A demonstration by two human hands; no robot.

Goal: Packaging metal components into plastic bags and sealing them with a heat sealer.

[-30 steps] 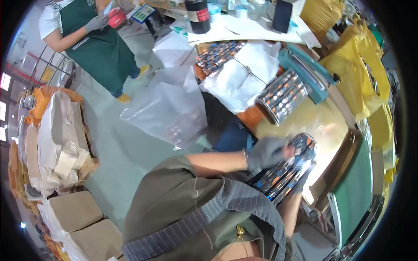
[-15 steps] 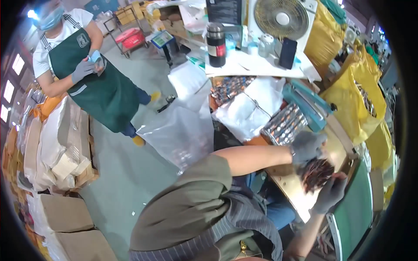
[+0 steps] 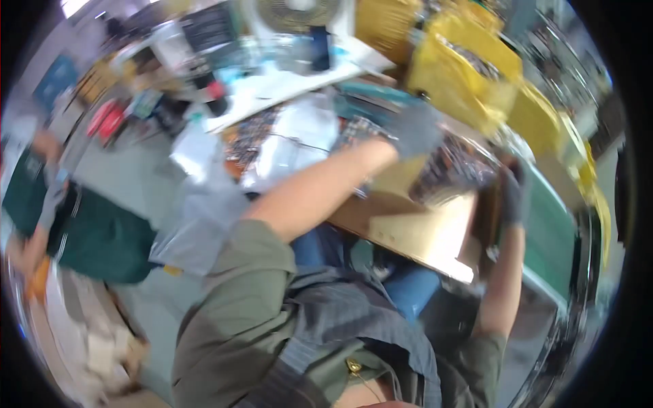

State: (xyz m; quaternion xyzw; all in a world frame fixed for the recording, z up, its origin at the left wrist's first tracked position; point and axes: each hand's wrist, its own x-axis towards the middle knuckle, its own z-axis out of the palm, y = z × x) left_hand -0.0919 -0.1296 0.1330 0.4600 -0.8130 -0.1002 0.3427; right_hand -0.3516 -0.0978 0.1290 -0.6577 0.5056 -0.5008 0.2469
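My left hand (image 3: 415,129), in a grey glove and smeared by motion, is at the upper corner of a clear plastic package of dark patterned items (image 3: 452,170), so its grip is unclear. My gloved right hand (image 3: 513,190) has its fingers closed on the package's right end. The package is over the wooden worktop (image 3: 388,224). Behind my left hand are a patterned bundle (image 3: 354,132), partly hidden by my arm, and a teal tool (image 3: 360,98), perhaps a sealer. White plastic bags (image 3: 292,129) lie beside them.
A co-worker in a green apron (image 3: 95,238) is at the left. Yellow sacks (image 3: 456,88) stand at the back right, a green board (image 3: 551,238) at the right. A white shelf (image 3: 272,88) holds bottles and a phone (image 3: 320,47), with a fan (image 3: 292,13) behind. Boxes sit lower left.
The view has swung and blurred. My hands have risen with the package toward the back of the worktop and spread apart. The co-worker appears lower at the far left.
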